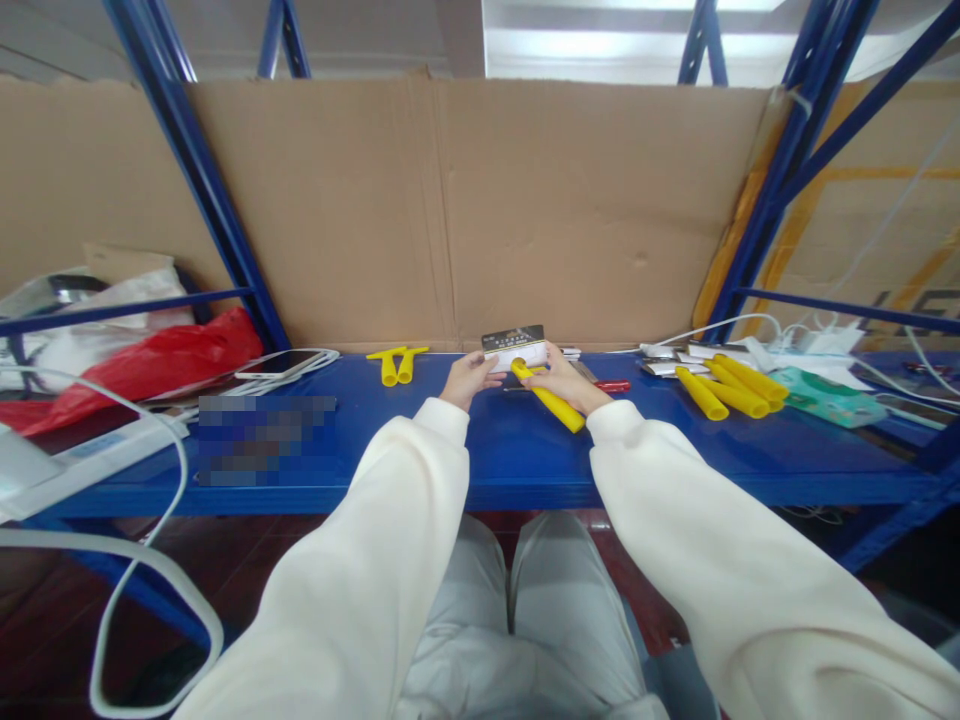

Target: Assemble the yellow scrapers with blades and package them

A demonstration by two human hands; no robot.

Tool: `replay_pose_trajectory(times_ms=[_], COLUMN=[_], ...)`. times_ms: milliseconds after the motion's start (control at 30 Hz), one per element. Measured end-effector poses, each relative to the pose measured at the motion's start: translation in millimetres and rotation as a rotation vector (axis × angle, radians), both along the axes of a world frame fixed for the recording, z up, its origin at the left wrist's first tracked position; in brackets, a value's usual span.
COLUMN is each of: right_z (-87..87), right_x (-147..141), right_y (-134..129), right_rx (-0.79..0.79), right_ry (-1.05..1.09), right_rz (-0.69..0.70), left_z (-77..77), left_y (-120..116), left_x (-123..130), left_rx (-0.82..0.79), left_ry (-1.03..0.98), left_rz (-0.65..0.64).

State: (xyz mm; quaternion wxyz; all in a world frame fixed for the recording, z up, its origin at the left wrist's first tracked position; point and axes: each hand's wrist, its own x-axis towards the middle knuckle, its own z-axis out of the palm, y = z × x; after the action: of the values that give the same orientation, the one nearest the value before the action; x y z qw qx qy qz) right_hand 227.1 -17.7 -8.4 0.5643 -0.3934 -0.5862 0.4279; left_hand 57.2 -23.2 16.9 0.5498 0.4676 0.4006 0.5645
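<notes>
Above the blue shelf, my left hand [469,378] is closed on the left edge of a small black-and-white packet [514,347]. My right hand [564,376] is at the packet's right side, its fingers closed around the narrow end of a yellow tapered plastic tube [559,408]. The tube slants down to the right, its wide end toward me. Whether its tip touches the packet I cannot tell. Just behind my right hand lies a red-handled tool [613,386], partly hidden.
Two yellow T-topped tubes [397,366] lie left of my hands. Several more yellow tubes [731,388] lie right, beside flat packets [664,360] and a green tissue pack [829,397]. A phone [277,364], white cables and a red bag [202,350] are left. Cardboard [585,210] stands behind.
</notes>
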Motion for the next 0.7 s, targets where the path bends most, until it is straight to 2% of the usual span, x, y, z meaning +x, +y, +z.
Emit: replay_pose_trajectory(times_ms=[400, 567, 700], right_z=[4.2, 2.7, 0.4], right_x=[-5, -4, 1], right_y=[-10, -11, -10], right_rx=[-0.017, -0.011, 0.030], right_ry=[-0.041, -0.046, -0.130], right_rz=[0.220, 0.179, 0.109], left_z=[-8.9, -6.8, -5.2], left_y=[16, 13, 13], left_x=[-7, -5, -4], left_rx=[-0.015, 0.001, -0.028], left_ry=[-0.015, -0.059, -0.081], left_rz=[0.115, 0.219, 0.244])
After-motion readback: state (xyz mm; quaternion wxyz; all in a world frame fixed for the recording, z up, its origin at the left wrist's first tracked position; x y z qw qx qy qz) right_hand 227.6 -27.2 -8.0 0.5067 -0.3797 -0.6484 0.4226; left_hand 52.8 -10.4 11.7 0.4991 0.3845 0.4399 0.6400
